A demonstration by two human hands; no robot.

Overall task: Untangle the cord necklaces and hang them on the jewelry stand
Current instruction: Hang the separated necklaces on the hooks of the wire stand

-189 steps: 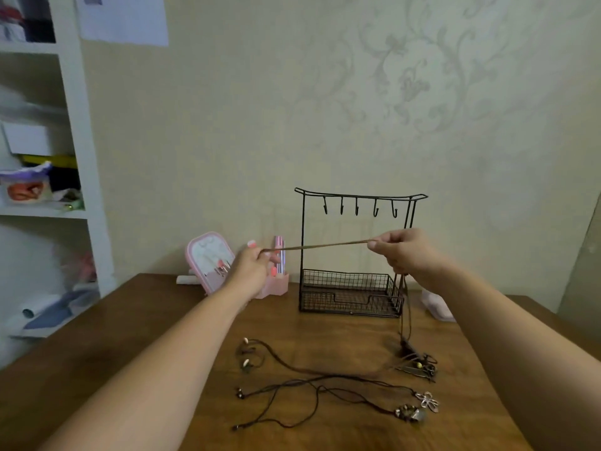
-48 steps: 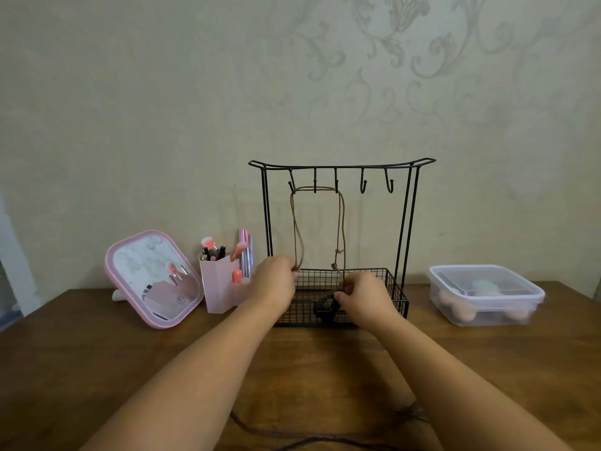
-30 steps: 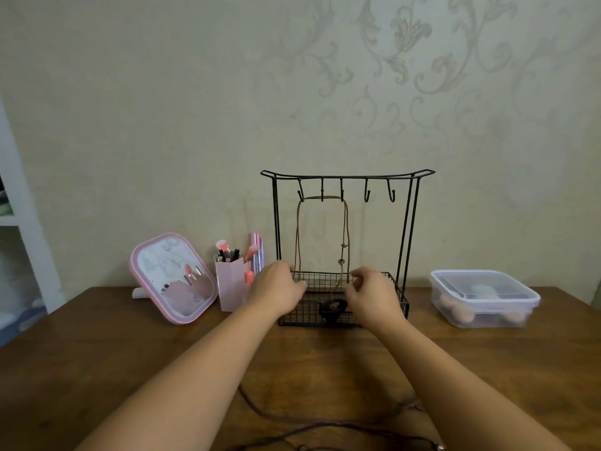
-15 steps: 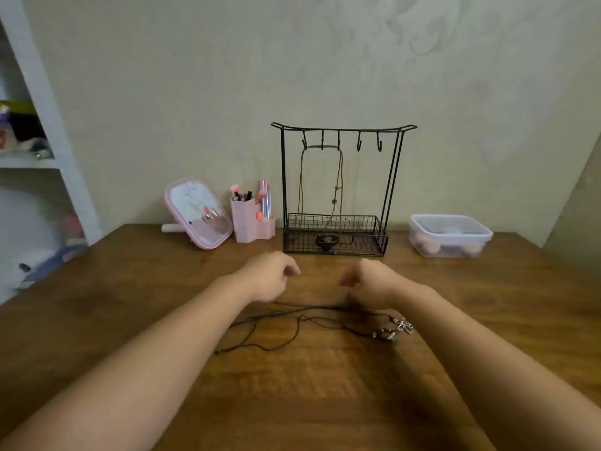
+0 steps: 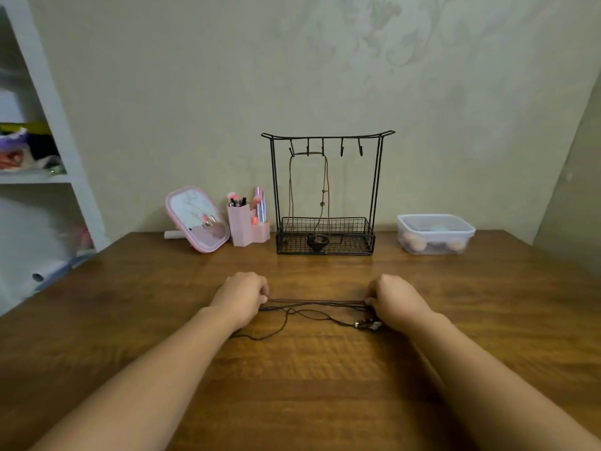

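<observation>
While one tan necklace [image 5: 309, 187] already hangs from the hooks of the jewelry stand [image 5: 327, 193], the step in hand looks like untangling: just in front of the stand, the left hand [image 5: 242, 296] and right hand [image 5: 398, 299] each pinch the dark cords [image 5: 317, 302] with curled fingers, drawing them taut above the table [image 5: 309, 385]; next, I judge, one cord must be eased free of the slack loops nearer the person
</observation>
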